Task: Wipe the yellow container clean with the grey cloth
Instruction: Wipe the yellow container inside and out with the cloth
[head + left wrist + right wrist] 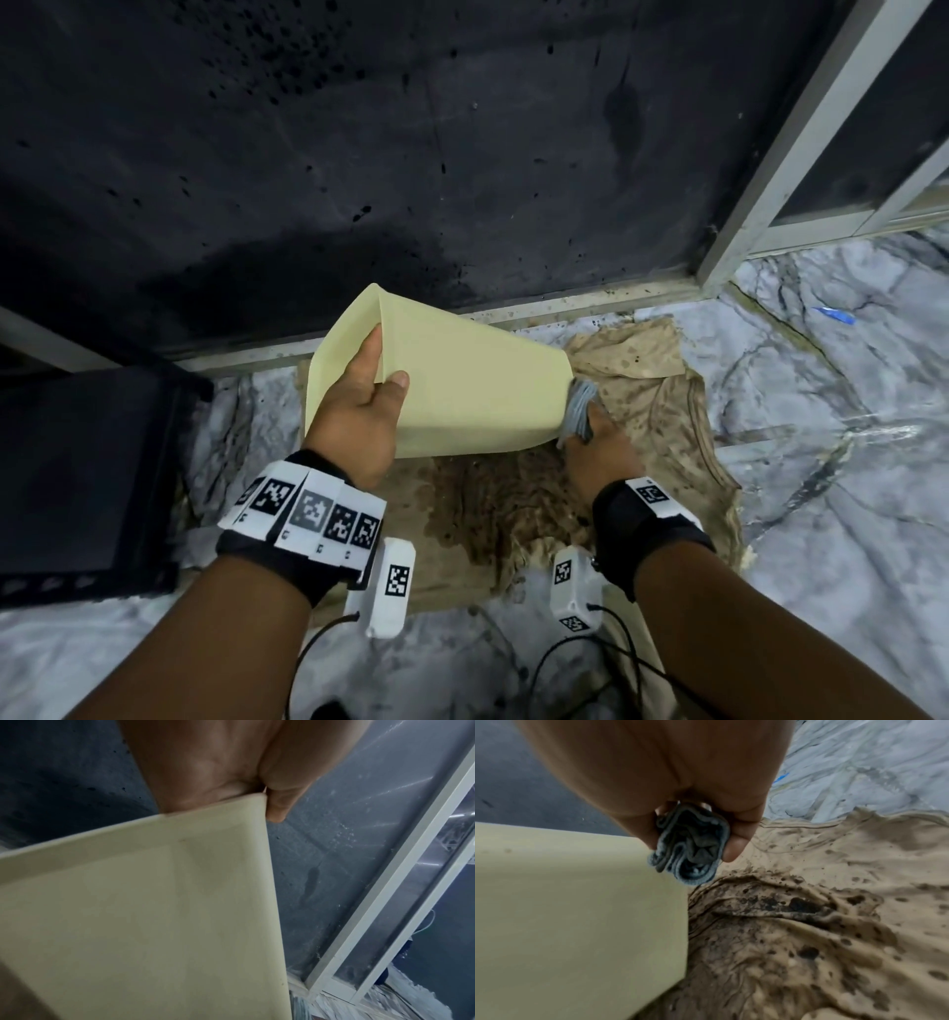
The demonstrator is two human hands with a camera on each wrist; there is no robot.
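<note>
Gripping the rim, my left hand (359,411) has its thumb laid on the outer wall of the yellow container (462,390) and its fingers hooked over the edge into the opening. From the left wrist view I see that thumb pressed against the rim corner, the pale wall running away below it. I hold the container tilted on its side above the floor, mouth toward the left and up, base pointing right.

At that base, my right hand (598,447) pinches the grey cloth (580,411), bunched into tight folds between thumb and fingers. The right wrist view shows the wad (690,850) pressed against the base corner of the container. That wrist is bent so the hand reaches up from below, while the left forearm comes in straight from the lower left. Both wrists carry black bands with printed marker tags.

Beneath all this lies a tan rag (642,390), spread out, wrinkled and heavily spotted with dark stains. It rests on a marbled grey floor (821,411), with a dark speckled panel (359,154) behind.
</note>
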